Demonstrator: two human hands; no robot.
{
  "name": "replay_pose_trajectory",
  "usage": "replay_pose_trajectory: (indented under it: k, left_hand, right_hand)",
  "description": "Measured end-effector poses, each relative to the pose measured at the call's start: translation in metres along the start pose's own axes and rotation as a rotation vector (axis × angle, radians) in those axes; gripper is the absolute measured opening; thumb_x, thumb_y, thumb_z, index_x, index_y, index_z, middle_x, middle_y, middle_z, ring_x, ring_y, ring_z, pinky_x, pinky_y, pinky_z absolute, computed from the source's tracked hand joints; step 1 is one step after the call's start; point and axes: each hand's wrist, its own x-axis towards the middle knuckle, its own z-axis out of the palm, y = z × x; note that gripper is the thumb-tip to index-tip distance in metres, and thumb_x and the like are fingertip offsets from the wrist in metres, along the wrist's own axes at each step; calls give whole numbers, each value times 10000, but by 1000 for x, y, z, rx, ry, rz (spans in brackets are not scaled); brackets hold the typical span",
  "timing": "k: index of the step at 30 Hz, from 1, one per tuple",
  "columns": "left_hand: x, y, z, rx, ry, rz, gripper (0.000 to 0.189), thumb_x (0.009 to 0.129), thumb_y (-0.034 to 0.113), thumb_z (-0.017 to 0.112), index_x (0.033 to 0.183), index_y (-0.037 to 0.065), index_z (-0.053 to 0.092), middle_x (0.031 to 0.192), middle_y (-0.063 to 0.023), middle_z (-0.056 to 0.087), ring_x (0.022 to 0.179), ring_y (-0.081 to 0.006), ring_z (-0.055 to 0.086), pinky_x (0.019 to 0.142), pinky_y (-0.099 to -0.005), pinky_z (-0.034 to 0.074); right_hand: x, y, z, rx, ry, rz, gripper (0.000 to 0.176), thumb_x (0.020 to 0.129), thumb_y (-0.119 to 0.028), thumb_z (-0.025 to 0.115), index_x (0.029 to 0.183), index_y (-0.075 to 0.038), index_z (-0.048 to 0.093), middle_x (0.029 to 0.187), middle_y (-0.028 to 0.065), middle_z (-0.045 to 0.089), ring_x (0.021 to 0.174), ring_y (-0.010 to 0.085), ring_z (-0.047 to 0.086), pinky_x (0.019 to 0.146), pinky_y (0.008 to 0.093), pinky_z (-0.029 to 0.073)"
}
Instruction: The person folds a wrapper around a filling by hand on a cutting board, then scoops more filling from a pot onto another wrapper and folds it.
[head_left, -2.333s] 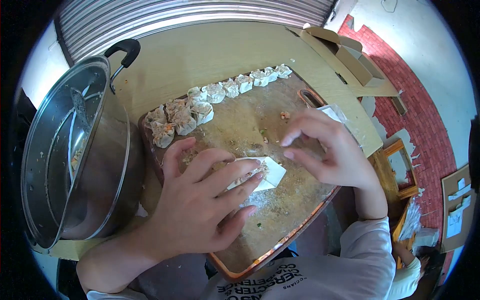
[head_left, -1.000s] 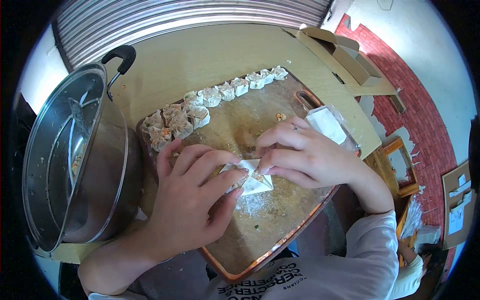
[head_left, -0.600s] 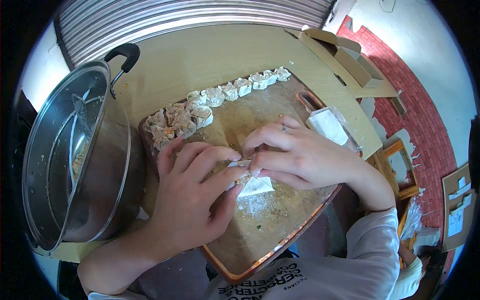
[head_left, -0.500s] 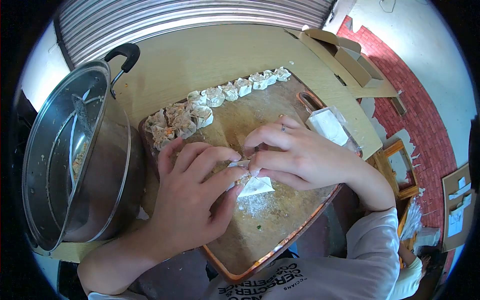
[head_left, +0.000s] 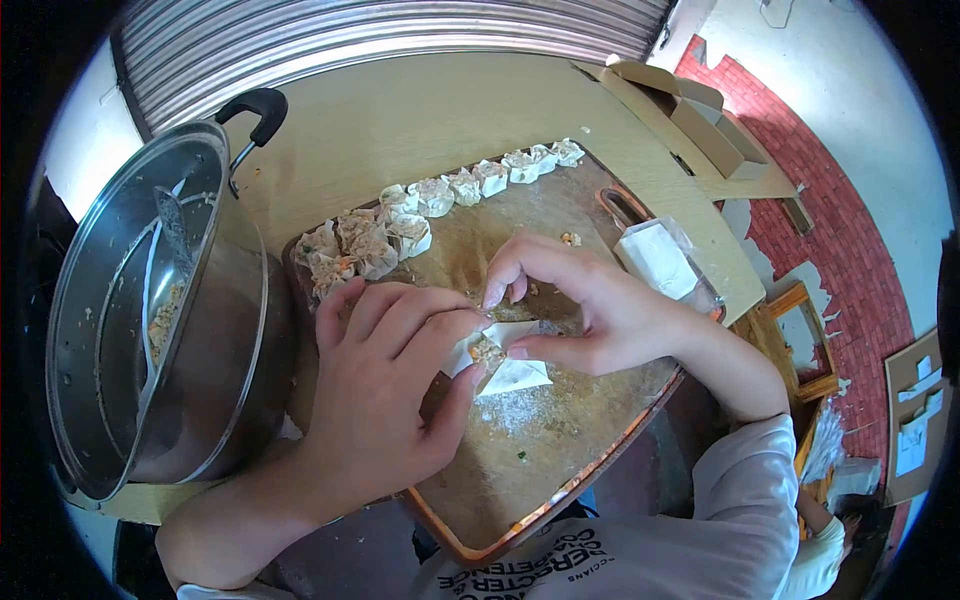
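A square white dumpling wrapper (head_left: 518, 372) lies on the floury brown board (head_left: 560, 430), with a lump of minced filling (head_left: 487, 353) at its middle. My left hand (head_left: 395, 365) is curled round the wrapper's left side, its thumb and forefinger closed on wrapper and filling. From the other side my right hand (head_left: 600, 310) reaches in. Its thumb tip touches the wrapper beside the filling, while the bent fingers stay apart from the thumb. Several filled dumplings (head_left: 435, 197) stand in a row along the board's far edge, more clustered at its left corner.
A deep steel pot (head_left: 215, 400) stands at the left, holding a spoon (head_left: 172, 230) and some filling. A stack of white wrappers (head_left: 655, 260) sits at the board's right end by its handle hole. An opened cardboard box (head_left: 700, 120) is at the back right. Another person's arm (head_left: 815, 510) shows at lower right.
My right hand's fingers have opened and lifted from the wrapper, leaving the thumb by the filling. More of the wrapper and filling now shows. My left hand stays at the left side.
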Motion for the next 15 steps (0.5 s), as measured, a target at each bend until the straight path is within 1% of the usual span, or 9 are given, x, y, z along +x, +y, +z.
replay_pose_trajectory:
  k: [4, 6, 10, 12, 13, 15]
  left_hand:
    - [0, 1, -1, -6, -7, -6, 340, 856, 126, 717, 1190, 107, 658, 1189, -64, 651, 1161, -295, 591, 1119, -525, 312]
    - [0, 0, -1, -7, -5, -9, 349, 858, 118, 713, 1201, 106, 658, 1194, -68, 649, 1173, -298, 584, 1116, -517, 317]
    - [0, -1, -2, -9, 15, -25, 329, 876, 96, 694, 1204, 102, 663, 1194, -91, 649, 1183, -323, 573, 1111, -502, 326]
    - [0, -5, -1, -55, 48, -48, 322, 927, 65, 651, 1248, 66, 626, 1211, -114, 623, 1172, -288, 562, 1091, -430, 357]
    - [0, -7, 1, -53, 50, -48, 322, 927, 65, 651, 1248, 66, 626, 1211, -114, 623, 1172, -288, 562, 1091, -430, 357]
    - [0, -11, 7, -331, 206, -189, 313, 958, 79, 623, 1265, 29, 582, 1194, -135, 604, 1128, -274, 570, 1037, -412, 383]
  right_hand:
    - [0, -1, -1, 10, -25, 24, 405, 858, -50, 827, 1206, -65, 618, 1127, 55, 597, 1033, 215, 562, 936, 360, 468]
    - [1, 1, -2, -12, 11, -18, 395, 867, -125, 823, 1194, -52, 614, 1117, 102, 625, 997, 259, 599, 890, 393, 511]
    - [1, 3, -2, -14, 0, -4, 370, 875, -121, 815, 1182, -51, 620, 1124, 99, 628, 991, 250, 597, 892, 386, 510]
    - [6, -4, -5, -14, 46, -13, 311, 876, -115, 810, 1133, -50, 645, 1070, 88, 661, 946, 240, 620, 858, 392, 521]
    - [12, -5, -8, -16, 45, -15, 311, 876, -115, 810, 1133, -50, 645, 1070, 88, 661, 946, 240, 620, 858, 392, 521]
    - [30, -4, -18, -52, -4, -89, 226, 892, -136, 792, 1068, -49, 680, 1000, 87, 697, 894, 238, 652, 809, 398, 537]
